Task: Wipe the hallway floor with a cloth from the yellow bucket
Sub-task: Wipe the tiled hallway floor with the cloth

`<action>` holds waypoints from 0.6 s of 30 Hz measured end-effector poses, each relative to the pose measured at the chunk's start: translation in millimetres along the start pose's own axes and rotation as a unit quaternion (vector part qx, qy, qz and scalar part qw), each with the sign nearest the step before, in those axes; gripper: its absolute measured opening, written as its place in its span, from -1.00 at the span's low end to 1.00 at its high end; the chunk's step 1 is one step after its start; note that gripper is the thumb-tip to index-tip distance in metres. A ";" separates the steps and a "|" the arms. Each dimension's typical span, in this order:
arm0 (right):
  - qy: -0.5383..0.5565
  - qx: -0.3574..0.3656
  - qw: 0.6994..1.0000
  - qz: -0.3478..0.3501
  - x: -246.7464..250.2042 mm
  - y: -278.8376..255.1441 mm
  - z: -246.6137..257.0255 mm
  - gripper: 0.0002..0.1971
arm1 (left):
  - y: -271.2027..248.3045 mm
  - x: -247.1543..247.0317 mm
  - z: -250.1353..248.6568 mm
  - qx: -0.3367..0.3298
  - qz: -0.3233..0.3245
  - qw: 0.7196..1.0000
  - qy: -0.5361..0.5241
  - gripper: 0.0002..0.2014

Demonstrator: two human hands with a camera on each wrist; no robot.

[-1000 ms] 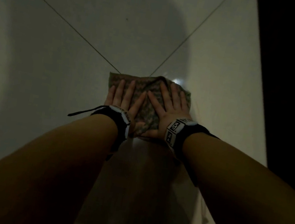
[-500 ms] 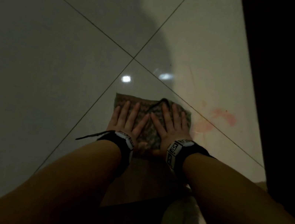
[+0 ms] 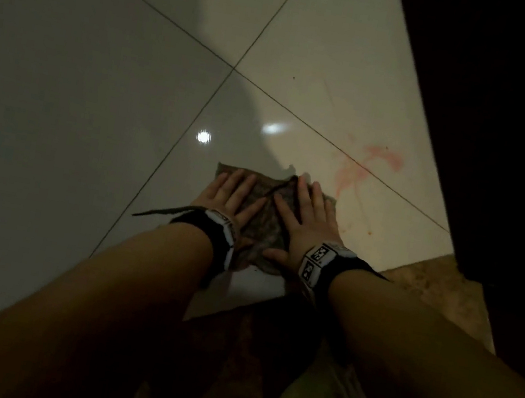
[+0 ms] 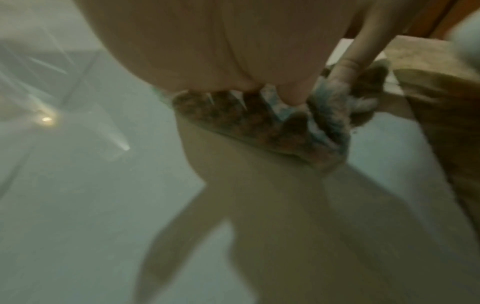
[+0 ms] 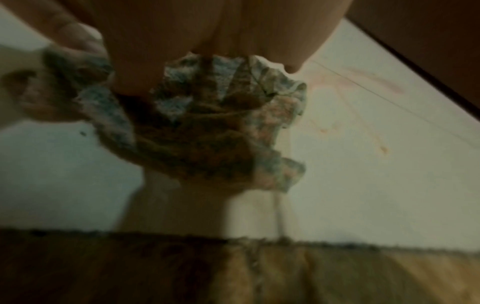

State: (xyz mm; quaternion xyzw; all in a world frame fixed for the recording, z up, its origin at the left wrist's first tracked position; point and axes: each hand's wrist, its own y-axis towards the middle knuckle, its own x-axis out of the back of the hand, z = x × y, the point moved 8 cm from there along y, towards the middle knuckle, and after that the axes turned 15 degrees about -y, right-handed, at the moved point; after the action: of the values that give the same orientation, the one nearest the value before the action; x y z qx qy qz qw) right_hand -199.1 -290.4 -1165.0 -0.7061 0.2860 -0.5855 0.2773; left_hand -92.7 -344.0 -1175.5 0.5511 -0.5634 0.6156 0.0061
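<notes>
— Head view first: where is the cloth [image 3: 264,220]?

— Flat on the pale tiled floor [image 3: 74,132], in the tile nearest the person, just short of the grout line that runs toward the dark wall on the right. Both hands lie on top of it.

— How do the hands sit?

— The left hand [image 3: 230,193] and the right hand [image 3: 303,216] rest side by side, palms down, fingers straight and slightly spread, pressing the cloth to the floor. Neither is curled round it. A raised fold of cloth stands between them.

— Anything beside it?

— A reddish stain [image 3: 367,167] lies on the floor just past the cloth's right corner, across the grout line. A brown mat [image 3: 440,291] lies at the near right, close to the right wrist.

— And the wrist views?

— Blurred. The left wrist view shows the bunched patterned cloth [image 4: 272,123] under the palm; the right wrist view shows its crumpled folds [image 5: 207,127] with the stain [image 5: 363,98] beyond.
</notes>
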 end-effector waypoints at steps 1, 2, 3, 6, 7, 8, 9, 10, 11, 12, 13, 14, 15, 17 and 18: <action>0.008 -0.004 1.000 -0.004 1.3 -0.7 0.2 0.01 | -0.9 3.0 2.6 -0.002 -0.005 1.000 -0.003 -0.19; 0.012 -0.001 1.000 -0.009 2.7 -0.4 1.5 0.01 | -1.1 5.9 4.7 -0.005 -0.010 1.000 -0.008 -0.18; 0.011 0.007 1.000 -0.011 2.7 0.1 4.0 0.00 | -0.8 8.6 5.3 -0.009 -0.013 1.000 -0.015 -0.15; 0.025 0.017 1.000 0.004 -2.9 6.6 11.2 -0.01 | 3.8 8.4 5.9 -0.018 -0.014 0.999 -0.030 -0.04; 0.036 0.009 0.999 0.010 -5.6 8.8 11.9 -0.01 | 4.7 5.9 5.4 -0.016 -0.014 0.999 -0.036 0.00; 0.043 0.002 0.999 0.015 -8.0 10.7 12.0 -0.02 | 5.9 2.2 4.9 -0.011 -0.013 0.999 -0.038 0.04; 0.042 -0.003 0.999 0.017 -10.2 11.7 12.0 -0.02 | 6.6 -0.8 4.3 -0.004 -0.010 0.999 -0.035 0.09; 0.032 -0.002 0.999 0.020 -12.8 11.9 11.5 -0.01 | 7.6 -3.5 3.1 0.004 -0.005 1.000 -0.031 0.13; 0.021 0.004 1.000 0.023 -16.3 11.1 10.6 0.01 | 7.9 -5.5 0.4 0.010 0.002 1.000 -0.027 0.15; 0.012 0.011 1.000 0.025 -19.8 9.8 8.7 0.03 | 7.8 -7.3 -3.2 0.014 0.009 1.000 -0.025 0.15; 0.006 0.018 0.999 0.028 -23.7 8.2 6.1 0.05 | 7.2 -8.6 -8.5 0.014 0.014 1.000 -0.023 0.13; 0.000 0.023 0.999 0.030 -27.6 6.4 2.7 0.07 | 6.7 -10.0 -14.5 0.013 0.017 1.000 -0.023 0.11; -0.006 0.027 0.999 0.031 -32.1 4.1 -0.9 0.09 | 6.6 -12.0 -20.5 0.012 0.018 0.999 -0.023 0.10; -0.011 0.030 0.999 0.035 -41.3 0.0 -7.0 0.13 | 7.1 -17.4 -29.2 0.015 0.022 0.999 -0.023 0.12; -0.010 0.028 0.999 0.040 -46.4 -2.4 -10.1 0.14 | 8.3 -21.2 -33.6 0.019 0.026 0.999 -0.023 0.14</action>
State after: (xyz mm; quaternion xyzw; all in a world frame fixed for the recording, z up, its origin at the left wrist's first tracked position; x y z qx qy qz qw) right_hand -215.8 -255.5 -1192.7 -0.6921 0.2944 -0.5746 0.3228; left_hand -112.1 -310.4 -1187.6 0.5501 -0.5658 0.6133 -0.0333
